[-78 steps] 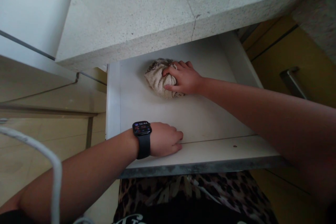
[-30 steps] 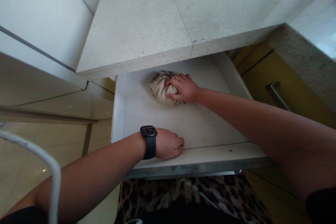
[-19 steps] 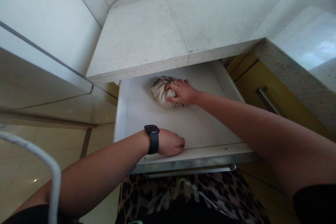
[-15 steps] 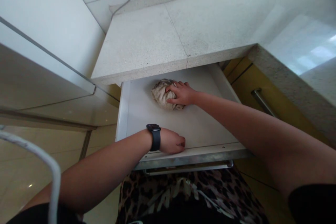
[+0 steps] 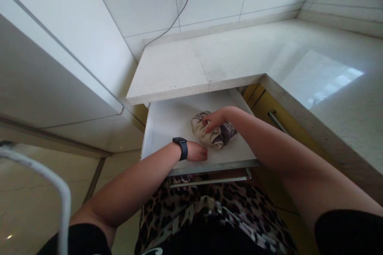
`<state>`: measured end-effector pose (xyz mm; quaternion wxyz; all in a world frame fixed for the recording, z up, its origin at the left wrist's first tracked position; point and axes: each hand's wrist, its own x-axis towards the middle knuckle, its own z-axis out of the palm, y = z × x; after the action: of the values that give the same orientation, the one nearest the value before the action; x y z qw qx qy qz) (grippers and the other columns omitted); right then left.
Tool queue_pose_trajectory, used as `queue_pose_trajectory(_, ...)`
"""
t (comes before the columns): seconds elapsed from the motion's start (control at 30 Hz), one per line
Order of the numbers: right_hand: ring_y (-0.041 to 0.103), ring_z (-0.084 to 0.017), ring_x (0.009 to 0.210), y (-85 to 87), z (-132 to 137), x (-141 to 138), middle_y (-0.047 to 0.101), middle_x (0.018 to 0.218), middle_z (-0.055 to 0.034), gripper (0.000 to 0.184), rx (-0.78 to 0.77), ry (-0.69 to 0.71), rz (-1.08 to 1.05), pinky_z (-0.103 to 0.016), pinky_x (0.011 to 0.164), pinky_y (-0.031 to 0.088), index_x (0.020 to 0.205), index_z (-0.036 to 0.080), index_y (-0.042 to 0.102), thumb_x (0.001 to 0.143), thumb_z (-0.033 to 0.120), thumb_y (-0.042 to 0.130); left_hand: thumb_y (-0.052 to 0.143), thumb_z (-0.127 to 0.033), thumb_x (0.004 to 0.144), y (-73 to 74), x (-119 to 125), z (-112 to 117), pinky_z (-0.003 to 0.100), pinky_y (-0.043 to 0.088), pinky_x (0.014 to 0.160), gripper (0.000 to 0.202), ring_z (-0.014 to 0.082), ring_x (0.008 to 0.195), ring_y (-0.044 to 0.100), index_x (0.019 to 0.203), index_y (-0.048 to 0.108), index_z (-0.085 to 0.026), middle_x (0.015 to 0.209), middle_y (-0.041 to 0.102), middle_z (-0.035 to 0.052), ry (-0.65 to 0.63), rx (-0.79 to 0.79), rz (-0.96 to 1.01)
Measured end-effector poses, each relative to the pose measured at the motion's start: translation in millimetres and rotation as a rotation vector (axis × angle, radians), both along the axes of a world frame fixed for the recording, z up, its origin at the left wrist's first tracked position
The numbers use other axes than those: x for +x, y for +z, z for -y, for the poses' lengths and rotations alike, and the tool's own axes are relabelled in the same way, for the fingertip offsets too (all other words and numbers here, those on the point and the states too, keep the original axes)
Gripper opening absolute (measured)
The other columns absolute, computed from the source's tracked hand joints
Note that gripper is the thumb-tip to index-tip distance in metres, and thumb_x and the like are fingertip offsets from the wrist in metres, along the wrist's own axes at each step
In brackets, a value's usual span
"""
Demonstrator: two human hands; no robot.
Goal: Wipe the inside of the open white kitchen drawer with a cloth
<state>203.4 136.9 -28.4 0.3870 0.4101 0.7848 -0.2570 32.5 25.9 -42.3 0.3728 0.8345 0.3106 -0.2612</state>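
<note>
Crumpled cream cloth with a dark brown pattern [image 5: 199, 129] sits bunched inside the open white drawer [image 5: 169, 123], a little right of the middle of the frame, apparently resting on the drawer's floor. From the right, the person's bare right hand [image 5: 216, 119] reaches down onto it. The thumb and forefinger look bent in, pinching a fold at the top of the bundle; the other fingers are hidden, so how they lie cannot be told.

Near the centre of the frame, the left hand [image 5: 196, 152], below a black smartwatch on a dark band [image 5: 180, 142], lies at the drawer's front edge, near the cloth yet apart from it. Its fingers are curled in together; whether they grip the front panel cannot be told. Below, at the lower middle, runs a long silvery metal bar handle [image 5: 209, 183]. Above the drawer, a pale speckled stone countertop [image 5: 167, 75] juts out across the upper middle.

The step in hand appears to be working the cloth over the drawer floor. A next stroke would call for even downward pressure on the bundle, with the drawer held steady; a lift would call for a fuller grasp.
</note>
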Motion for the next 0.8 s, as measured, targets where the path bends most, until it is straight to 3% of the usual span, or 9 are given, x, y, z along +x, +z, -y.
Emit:
queue_pose_trajectory(0.1,0.032,0.017,0.127,-0.5,10,5,0.047,0.121,-0.0051,0.099,-0.086,0.043,0.076,-0.005,0.13,0.04,0.146,0.007,0.035,0.075,0.076,0.037,0.028,-0.059,0.084,10.8,6,6,0.048,0.05,0.094,0.069,0.0368,0.108,0.067,0.114,0.067,-0.012,0.12,0.068,0.0254,0.013,0.071,-0.001)
queue_pose_trajectory(0.27,0.031,0.015,0.132,-0.1,29,10,0.046,0.124,-0.0053,0.092,-0.168,0.059,0.137,-0.008,0.133,0.039,0.145,0.007,0.036,0.078,0.07,0.037,0.004,-0.079,0.08,26.3,16,16,0.051,0.049,0.096,0.098,0.0381,0.108,0.067,0.114,0.069,-0.013,0.117,0.07,0.025,0.022,0.111,0.07)
queue_pose_trajectory(0.47,0.03,0.016,0.131,8.0,53,14,0.046,0.122,-0.0051,0.088,-0.174,0.038,0.114,-0.006,0.133,0.039,0.143,0.006,0.039,0.08,0.067,0.035,-0.006,-0.089,0.068,44.3,13,29,0.043,0.052,0.097,0.112,0.0295,0.103,0.069,0.111,0.071,-0.019,0.114,0.073,0.0173,0.148,0.107,0.125)
queue_pose_trajectory(0.53,0.031,0.017,0.13,7.1,59,15,0.047,0.121,-0.005,0.088,-0.179,0.031,0.098,-0.006,0.132,0.039,0.143,0.005,0.039,0.081,0.067,0.033,-0.006,-0.089,0.068,48.0,13,38,0.042,0.053,0.097,0.114,0.0306,0.106,0.069,0.114,0.071,-0.019,0.114,0.072,0.018,0.217,0.131,0.128)
queue_pose_trajectory(0.7,0.029,0.015,0.136,3.5,74,9,0.045,0.126,-0.006,0.091,-0.133,0.007,0.052,-0.01,0.137,0.036,0.144,0.006,0.039,0.079,0.07,0.034,0.004,-0.094,0.067,51.7,18,58,0.057,0.052,0.107,0.112,0.0421,0.125,0.063,0.122,0.069,-0.022,0.13,0.067,0.0199,0.306,0.223,0.142)
queue_pose_trajectory(0.8,0.028,0.014,0.139,7.4,90,4,0.044,0.128,-0.0062,0.089,-0.092,-0.011,0.048,-0.012,0.14,0.035,0.145,0.006,0.039,0.08,0.068,0.033,0.006,-0.093,0.068,54.3,20,67,0.065,0.056,0.097,0.111,0.0481,0.115,0.066,0.111,0.073,-0.015,0.119,0.07,0.0245,0.334,0.333,0.153)
